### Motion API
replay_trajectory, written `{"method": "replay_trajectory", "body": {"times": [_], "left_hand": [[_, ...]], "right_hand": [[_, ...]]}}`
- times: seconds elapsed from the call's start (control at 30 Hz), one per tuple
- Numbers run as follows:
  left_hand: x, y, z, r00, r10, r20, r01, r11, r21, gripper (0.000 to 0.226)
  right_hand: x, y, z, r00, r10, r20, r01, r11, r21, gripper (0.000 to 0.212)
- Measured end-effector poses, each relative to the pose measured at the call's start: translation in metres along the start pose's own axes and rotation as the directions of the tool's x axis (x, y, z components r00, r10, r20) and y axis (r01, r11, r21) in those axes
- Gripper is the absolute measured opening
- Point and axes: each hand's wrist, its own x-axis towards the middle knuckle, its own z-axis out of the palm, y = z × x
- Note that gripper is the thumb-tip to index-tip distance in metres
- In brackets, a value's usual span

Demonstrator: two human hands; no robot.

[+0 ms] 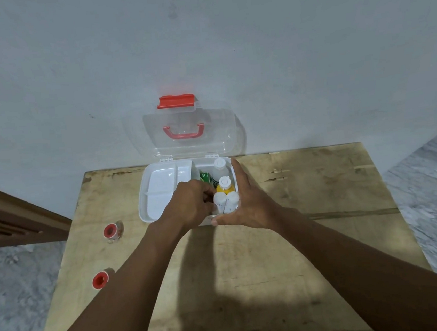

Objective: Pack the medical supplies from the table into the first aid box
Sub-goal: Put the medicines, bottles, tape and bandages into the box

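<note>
Bracing first aid box on wooden table by wall: right hand flat; left hand grip unclear.

We are viewing a white first aid box with a clear lid, red latch and red handle. We are noting a yellow, white-capped bottle, a green packet, red-centred tape rolls and a pale, dark-stained wooden table.

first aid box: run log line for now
left grip holds white bottle in first aid box | right grip braces box | two tape rolls on table
</note>
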Motion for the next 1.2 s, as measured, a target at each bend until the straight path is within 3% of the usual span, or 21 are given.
{"method": "replay_trajectory", "body": {"times": [0.1, 0.2, 0.33, 0.47, 0.67, 0.93, 1.07, 1.2], "left_hand": [[-0.004, -0.001, -0.001, 0.999, 0.001, -0.033, -0.001, 1.0, -0.017, 0.026], [-0.013, -0.001, 0.001, 0.986, 0.005, -0.165, -0.018, 0.997, -0.079, 0.023], [-0.035, -0.002, 0.007, 0.889, 0.008, -0.457, -0.086, 0.985, -0.15, 0.025], [-0.07, -0.02, 0.018, 0.819, -0.02, -0.573, -0.054, 0.992, -0.112, 0.036], [-0.135, -0.073, 0.04, 0.773, -0.183, -0.607, 0.169, 0.982, -0.081, 0.043], [-0.225, -0.148, 0.047, 0.693, -0.392, -0.605, 0.418, 0.902, -0.105, 0.046], [-0.255, -0.183, 0.042, 0.721, -0.411, -0.559, 0.483, 0.875, -0.021, 0.048], [-0.277, -0.207, 0.034, 0.77, -0.446, -0.457, 0.55, 0.826, 0.121, 0.059]], "right_hand": [[0.001, 0.001, 0.0, 1.0, 0.001, -0.004, -0.001, 1.0, -0.021, 0.152], [0.001, 0.002, 0.0, 1.0, -0.011, 0.01, 0.012, 0.999, -0.035, 0.149], [0.004, 0.003, 0.0, 1.0, 0.01, -0.003, -0.01, 0.999, -0.042, 0.152], [0.007, 0.008, -0.001, 1.0, -0.002, 0.004, 0.002, 0.997, -0.073, 0.155], [0.007, 0.01, -0.012, 0.999, -0.037, -0.038, 0.032, 0.992, -0.124, 0.147], [-0.006, -0.007, -0.01, 0.997, -0.074, 0.011, 0.075, 0.982, -0.173, 0.132], [-0.013, -0.018, -0.009, 0.992, -0.117, 0.036, 0.121, 0.977, -0.173, 0.113], [-0.02, -0.031, -0.008, 0.994, -0.106, 0.04, 0.111, 0.979, -0.17, 0.133]]}}
